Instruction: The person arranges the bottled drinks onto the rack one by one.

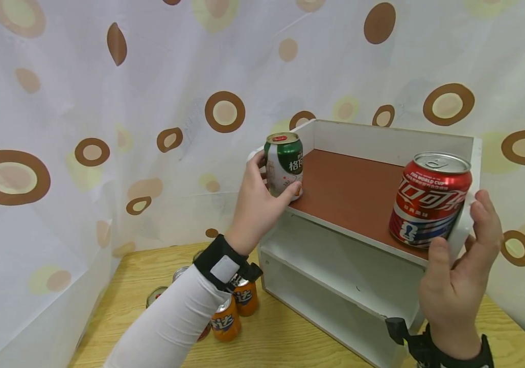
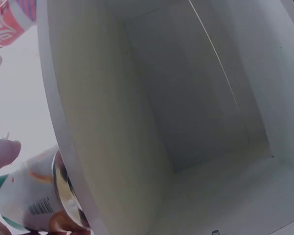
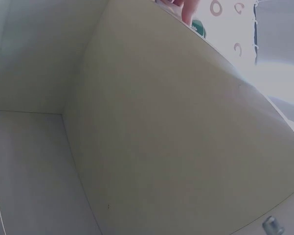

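Note:
A white shelf unit (image 1: 382,139) with a brown top board stands on a wooden table. My left hand (image 1: 270,180) grips a green-and-white can (image 1: 284,164) upright at the board's front left corner; in the left wrist view that can (image 2: 33,201) shows beside the unit's side wall (image 2: 88,122). A red cola can (image 1: 429,200) stands at the board's front right, and appears as the red can (image 2: 7,22) at the left wrist view's top left. My right hand (image 1: 460,222) is open at that corner, thumb by the front edge, fingers outside the right wall.
Several cans stand on the wooden table (image 1: 290,340) left of the unit, among them two orange cans (image 1: 225,321). The unit's lower shelf (image 1: 336,258) is bare. A dotted curtain (image 1: 106,102) hangs behind and to both sides.

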Available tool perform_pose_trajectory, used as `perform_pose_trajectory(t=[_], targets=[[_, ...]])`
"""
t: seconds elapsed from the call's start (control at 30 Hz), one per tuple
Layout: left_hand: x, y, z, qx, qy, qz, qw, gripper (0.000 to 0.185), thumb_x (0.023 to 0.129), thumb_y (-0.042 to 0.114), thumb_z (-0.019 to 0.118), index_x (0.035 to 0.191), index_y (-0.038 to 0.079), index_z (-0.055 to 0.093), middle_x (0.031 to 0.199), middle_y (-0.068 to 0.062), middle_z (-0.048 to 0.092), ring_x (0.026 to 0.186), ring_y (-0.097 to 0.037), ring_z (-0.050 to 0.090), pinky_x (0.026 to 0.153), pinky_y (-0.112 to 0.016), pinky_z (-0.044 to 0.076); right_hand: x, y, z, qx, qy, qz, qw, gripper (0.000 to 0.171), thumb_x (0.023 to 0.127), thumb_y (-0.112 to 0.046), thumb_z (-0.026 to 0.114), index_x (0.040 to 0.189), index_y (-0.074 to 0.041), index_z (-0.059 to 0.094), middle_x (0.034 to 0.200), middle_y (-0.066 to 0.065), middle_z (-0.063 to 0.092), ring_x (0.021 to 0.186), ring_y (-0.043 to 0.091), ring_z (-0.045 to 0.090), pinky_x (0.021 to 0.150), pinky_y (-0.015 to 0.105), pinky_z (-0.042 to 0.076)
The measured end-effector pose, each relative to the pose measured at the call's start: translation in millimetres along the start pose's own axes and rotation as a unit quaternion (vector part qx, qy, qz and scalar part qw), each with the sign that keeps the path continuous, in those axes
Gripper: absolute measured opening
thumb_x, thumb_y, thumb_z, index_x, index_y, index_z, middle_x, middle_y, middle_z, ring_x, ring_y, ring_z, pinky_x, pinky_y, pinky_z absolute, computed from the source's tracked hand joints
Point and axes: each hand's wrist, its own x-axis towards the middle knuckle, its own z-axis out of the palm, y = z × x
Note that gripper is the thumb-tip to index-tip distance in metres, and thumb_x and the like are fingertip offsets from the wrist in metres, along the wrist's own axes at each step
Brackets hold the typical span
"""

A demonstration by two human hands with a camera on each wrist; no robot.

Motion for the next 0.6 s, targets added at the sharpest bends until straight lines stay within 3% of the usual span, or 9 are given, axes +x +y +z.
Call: perform_pose_trajectory(t=[0.17, 0.33, 0.6], targets=[[1.4, 2.3, 9.0, 0.046, 0.026, -0.003, 0.9986, 0.094, 0.086, 0.043, 0.083, 0.152, 0.006, 0.029, 0.145, -0.012, 0.046, 0.128, -0.026, 0.056, 0.107, -0.045, 0.052, -0.2, -1.1, 1.1, 0.010, 0.010, -0.005, 1.000, 0.040, 0.103, -0.011, 0.048, 0.133, 0.013, 0.039, 0.158, 0.014, 0.036, 0.146, 0.026, 0.032, 0.114, 0.026, 0.028], [4.0, 2.3, 10.5, 0.070, 0.036, -0.003, 0.9969, 0.090, 0.087, 0.042, 0.083, 0.148, 0.005, 0.029, 0.142, -0.013, 0.047, 0.127, -0.026, 0.057, 0.107, -0.044, 0.052, 0.1, -0.9, 1.1, 0.011, 0.011, -0.003, 1.000, 0.040, 0.103, -0.010, 0.048, 0.134, 0.013, 0.038, 0.157, 0.014, 0.036, 0.146, 0.026, 0.033, 0.114, 0.027, 0.028], [7.3, -2.3, 3.6, 0.040, -0.016, 0.017, 0.9990, 0.081, 0.093, 0.029, 0.078, 0.152, 0.005, 0.028, 0.141, -0.013, 0.048, 0.128, -0.026, 0.056, 0.110, -0.044, 0.050, 0.1, -0.4, 2.0, 0.014, 0.011, -0.002, 1.000, 0.040, 0.103, -0.012, 0.049, 0.133, 0.013, 0.039, 0.157, 0.015, 0.036, 0.147, 0.027, 0.032, 0.114, 0.027, 0.028]])
